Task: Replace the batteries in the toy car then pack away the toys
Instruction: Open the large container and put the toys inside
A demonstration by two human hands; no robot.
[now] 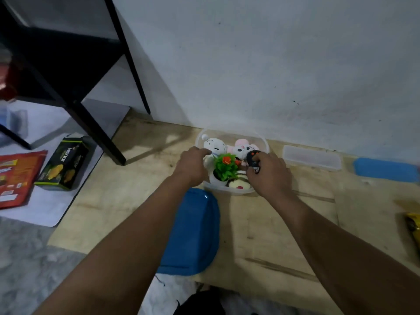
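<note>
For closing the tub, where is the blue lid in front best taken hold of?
Likely the blue lid's right edge, coming from the right with the right hand: it lies flat on the board, that long edge is bare, and the clear tub sits just beyond it.

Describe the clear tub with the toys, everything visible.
The clear tub is a round, translucent plastic container, lid off, upright on the wooden board near the wall. Inside: a white plush, a pink-and-white plush, a small fake green plant with an orange flower in a white pot, and a cream item at the front. The left hand rests at its left rim; the right hand holds a small black toy over its right side. A blue lid lies just in front.
</note>
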